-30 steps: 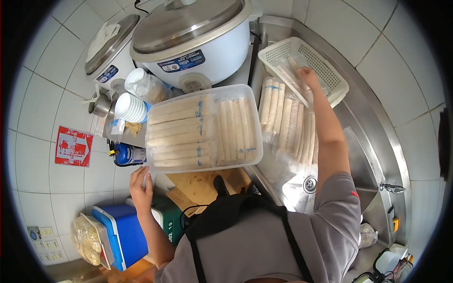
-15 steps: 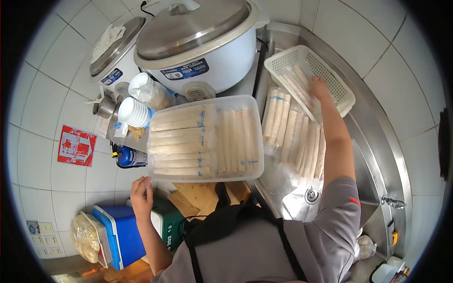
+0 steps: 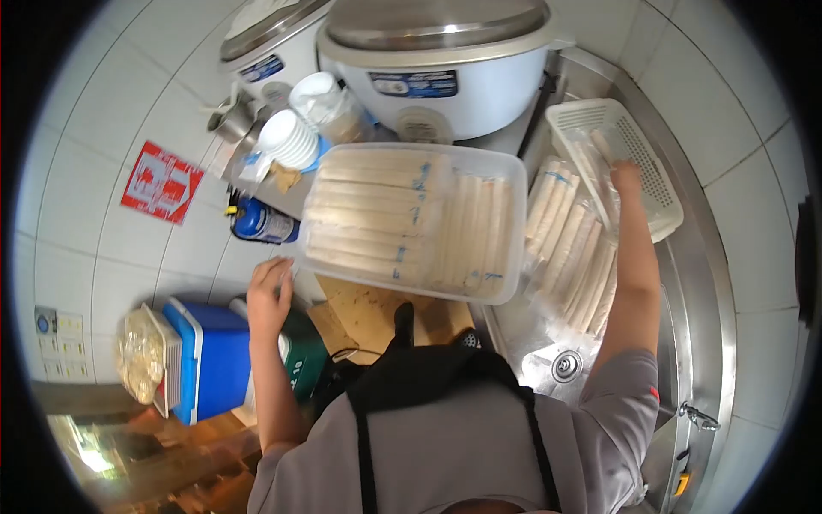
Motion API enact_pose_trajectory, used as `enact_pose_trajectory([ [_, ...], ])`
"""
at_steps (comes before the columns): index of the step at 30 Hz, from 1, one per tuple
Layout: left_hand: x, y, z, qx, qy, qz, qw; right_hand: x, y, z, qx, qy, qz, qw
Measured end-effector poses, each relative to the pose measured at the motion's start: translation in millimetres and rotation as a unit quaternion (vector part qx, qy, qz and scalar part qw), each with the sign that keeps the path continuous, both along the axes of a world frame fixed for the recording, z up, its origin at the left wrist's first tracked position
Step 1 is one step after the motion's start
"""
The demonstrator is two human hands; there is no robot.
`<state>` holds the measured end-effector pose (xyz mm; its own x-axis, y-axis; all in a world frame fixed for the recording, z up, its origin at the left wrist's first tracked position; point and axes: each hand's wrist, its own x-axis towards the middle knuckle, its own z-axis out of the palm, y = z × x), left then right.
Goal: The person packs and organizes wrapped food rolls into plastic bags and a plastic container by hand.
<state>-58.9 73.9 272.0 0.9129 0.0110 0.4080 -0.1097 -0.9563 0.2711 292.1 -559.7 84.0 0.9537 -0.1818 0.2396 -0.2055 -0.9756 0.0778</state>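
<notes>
My right hand [image 3: 626, 177] is closed on the edge of a clear plastic bag of long pale rolls [image 3: 598, 167], which lies partly in a white perforated basket [image 3: 658, 176]. Some of its fingertips are hidden by the bag. More bagged rolls [image 3: 572, 248] lie on the steel sink surface beside the basket. A translucent plastic bin [image 3: 411, 289] holds several bags of the same rolls, with blue writing on the plastic. My left hand [image 3: 272, 287] is at the bin's near left corner, holding nothing, with thumb and fingers apart; whether it touches the rim I cannot tell.
Behind the bin stand a large rice cooker [image 3: 479, 86], a second cooker [image 3: 278, 56], stacked white cups [image 3: 289, 141] and a metal pot [image 3: 231, 124]. A blue fire extinguisher [image 3: 261, 221] and a blue cooler [image 3: 210, 364] are at left. The sink drain [image 3: 566, 367] and tap [image 3: 700, 418] are at right.
The camera view has shifted, so most things appear farther right and higher. My right hand stays at the bag in the basket, and my left hand stays by the bin's corner.
</notes>
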Motion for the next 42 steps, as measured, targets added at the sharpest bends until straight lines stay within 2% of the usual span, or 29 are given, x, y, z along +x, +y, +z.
enact_pose_trajectory([
  [3, 5.9, 8.9, -9.5, -0.031, -0.019, 0.003, 0.999, -23.7, 41.6, 62.4, 0.092, -0.105, 0.107, 0.984],
  [6, 24.7, 15.6, -20.1, -0.087, -0.043, -0.005, 0.995, -77.8, 107.4, 132.9, 0.367, -0.148, 0.149, 0.906],
  [9, 48.9, 18.9, -30.3, -0.124, -0.063, -0.038, 0.990, -118.7, 160.0, 145.0, 0.532, -0.124, 0.233, 0.805],
  [11, 68.0, 21.0, -33.3, -0.127, -0.061, -0.071, 0.987, -159.4, 209.5, 164.2, 0.590, -0.051, 0.265, 0.761],
  [13, 84.8, 22.4, -37.0, -0.122, -0.045, -0.098, 0.987, -178.6, 248.1, 151.3, 0.551, -0.007, 0.306, 0.776],
  [15, 98.4, 25.0, -39.4, -0.148, -0.023, -0.150, 0.977, -207.9, 294.7, 158.4, 0.548, 0.046, 0.294, 0.782],
  [17, 112.5, 27.1, -38.2, -0.136, -0.023, -0.216, 0.967, -221.5, 326.1, 161.2, 0.447, 0.073, 0.295, 0.841],
  [19, 126.0, 26.4, -29.4, -0.087, -0.049, -0.295, 0.950, -225.8, 350.2, 159.8, 0.402, 0.007, 0.315, 0.860],
  [20, 130.5, 26.2, -26.8, -0.070, -0.023, -0.317, 0.946, -228.9, 358.3, 155.5, 0.378, -0.024, 0.324, 0.867],
  [21, 135.2, 26.4, -23.9, -0.052, 0.001, -0.339, 0.939, -227.0, 362.7, 148.6, 0.357, -0.023, 0.307, 0.882],
  [24, 149.8, 27.1, -21.2, -0.023, 0.068, -0.377, 0.924, -223.2, 375.9, 137.0, 0.411, 0.009, 0.131, 0.902],
  [27, 160.8, 26.9, -16.3, 0.000, 0.108, -0.397, 0.911, -214.6, 372.4, 145.1, 0.583, 0.151, 0.068, 0.796],
  [30, 170.0, 21.9, -13.0, 0.011, 0.091, -0.415, 0.905, -208.7, 369.1, 139.2, 0.653, 0.111, 0.060, 0.747],
  [34, 190.9, 14.0, -17.5, -0.029, 0.125, -0.402, 0.907, -215.4, 371.5, 140.2, 0.638, 0.095, 0.062, 0.762],
  [37, 202.9, 7.7, -15.1, -0.024, 0.169, -0.394, 0.903, -222.9, 375.5, 140.5, 0.667, 0.058, 0.060, 0.740],
  [42, 196.9, -2.4, 2.0, 0.065, 0.206, -0.380, 0.899, -223.0, 375.2, 127.5, 0.722, -0.001, 0.069, 0.688],
])
